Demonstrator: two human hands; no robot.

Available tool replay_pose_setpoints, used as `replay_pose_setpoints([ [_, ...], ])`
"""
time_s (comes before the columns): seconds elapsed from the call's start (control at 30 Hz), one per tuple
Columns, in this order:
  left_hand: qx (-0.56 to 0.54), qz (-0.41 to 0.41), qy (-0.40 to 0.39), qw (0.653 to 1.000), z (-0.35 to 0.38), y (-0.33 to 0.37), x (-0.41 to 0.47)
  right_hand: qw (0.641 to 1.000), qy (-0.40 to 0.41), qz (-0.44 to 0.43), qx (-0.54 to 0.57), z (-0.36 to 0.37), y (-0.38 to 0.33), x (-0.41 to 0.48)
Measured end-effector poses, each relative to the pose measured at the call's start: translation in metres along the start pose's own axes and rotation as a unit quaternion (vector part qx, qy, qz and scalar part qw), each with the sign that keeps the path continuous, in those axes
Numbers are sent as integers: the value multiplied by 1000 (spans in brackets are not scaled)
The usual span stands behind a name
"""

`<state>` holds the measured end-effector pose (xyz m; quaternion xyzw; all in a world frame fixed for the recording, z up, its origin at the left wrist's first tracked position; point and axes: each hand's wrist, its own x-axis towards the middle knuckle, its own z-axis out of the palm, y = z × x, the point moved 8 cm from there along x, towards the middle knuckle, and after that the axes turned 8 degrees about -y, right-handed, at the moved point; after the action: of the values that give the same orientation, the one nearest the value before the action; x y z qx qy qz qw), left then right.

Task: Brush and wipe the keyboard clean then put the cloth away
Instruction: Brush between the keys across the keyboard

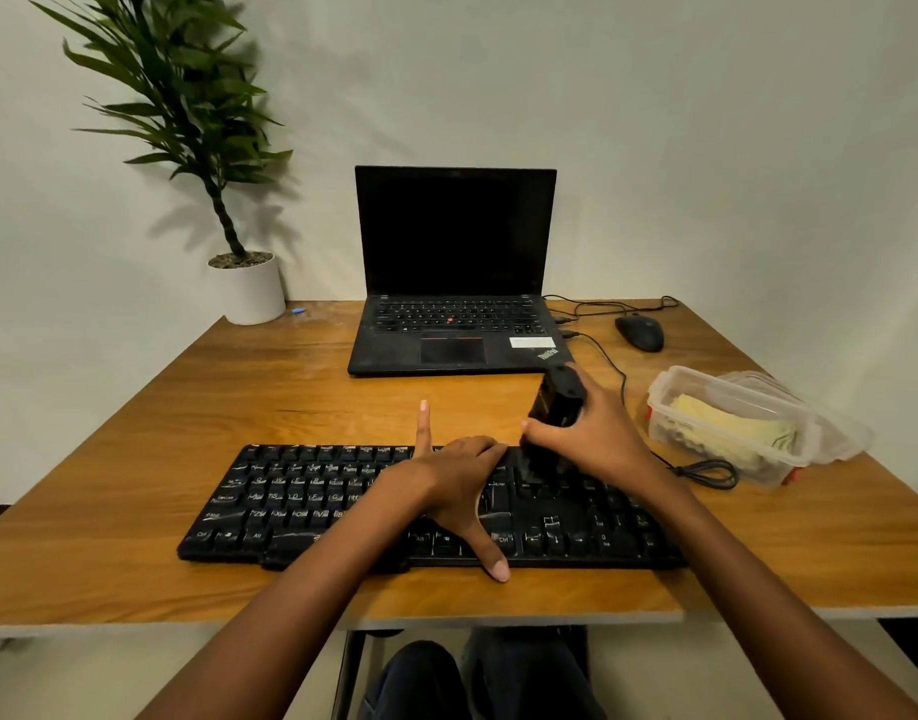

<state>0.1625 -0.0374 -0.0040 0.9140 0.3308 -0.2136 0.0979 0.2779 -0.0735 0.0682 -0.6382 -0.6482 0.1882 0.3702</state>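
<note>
Slippage is my first worry. My left hand (451, 480) lies spread flat on the keyboard (301, 506), thumb at the near edge and forefinger pointing past the far edge, holding nothing. If that press eases, the board may skate on the table (134, 459) under the strokes. My right hand (597, 439) is wrapped round the black brush (553, 407), bristles down on the keys right of Enter. Too hard a push could, I judge, lever a keycap or drive crumbs deeper. Further right the cable (706, 472) loops near my wrist, and a wide sweep could snag it. Beside it stands the clear box (670, 379) with the yellow cloth (727, 426); it looks open, so flicked dust may land inside.

The keyboard lies across the near part of the table, right before me. It is black and full-size, with pale legends and a dull greyish sheen on several keys, which I take for dust. The cloth looks soft and bunched, lying unused in the box.
</note>
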Motion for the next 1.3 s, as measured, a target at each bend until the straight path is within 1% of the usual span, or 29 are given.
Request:
replay_pose_setpoints([
  [0.07, -6, 1, 0, 1000, 1, -1, 0, 1000, -23, -11, 11, 16, -2, 0],
  [0.17, -1, 3, -1, 1000, 1, -2, 1, 999, -10, 32, 20, 6, 20, -10],
  [0.27, 5, 5, 3, 1000, 0, -1, 1, 998, 4, 54, -24, -13, 35, -15],
  [0.4, 3, 2, 4, 1000, 1, -2, 1, 995, 5, 37, -89, -6, 16, 1],
  [0.43, 3, 2, 5, 1000, 1, -2, 1, 997, 10, 26, -74, -1, 9, 5],
  [0.5, -2, 4, 7, 1000, 1, -2, 1, 1000, -7, 12, -20, 14, 2, 7],
  [0.57, -4, 7, 7, 1000, 1, -2, 1, 1000, -15, 21, 0, 20, 9, 4],
  [0.7, 5, 10, 11, 1000, 1, -2, 0, 997, 20, 74, 7, -9, 33, -12],
  [0.83, 5, 21, 33, 999, -2, -3, 1, 997, 32, 64, 1, -23, 28, -17],
  [0.9, 1, 19, 46, 999, -5, -4, 3, 995, 81, 52, 30, -31, 26, -22],
  [0.97, -2, 15, 52, 999, -7, -6, 6, 985, 136, 56, 85, -40, 29, -33],
  [1.03, -2, 13, 52, 999, -9, -7, 9, 980, 154, 61, 109, -42, 37, -45],
  [1.17, 4, 9, 42, 999, -8, -8, 13, 988, 111, 55, 93, -27, 42, -49],
  [1.23, 5, 2, 33, 999, -6, -9, 12, 994, 87, 30, 62, -15, 32, -48],
  [1.3, 7, 0, 29, 1000, -6, -9, 12, 997, 71, 23, 32, -5, 28, -54],
])
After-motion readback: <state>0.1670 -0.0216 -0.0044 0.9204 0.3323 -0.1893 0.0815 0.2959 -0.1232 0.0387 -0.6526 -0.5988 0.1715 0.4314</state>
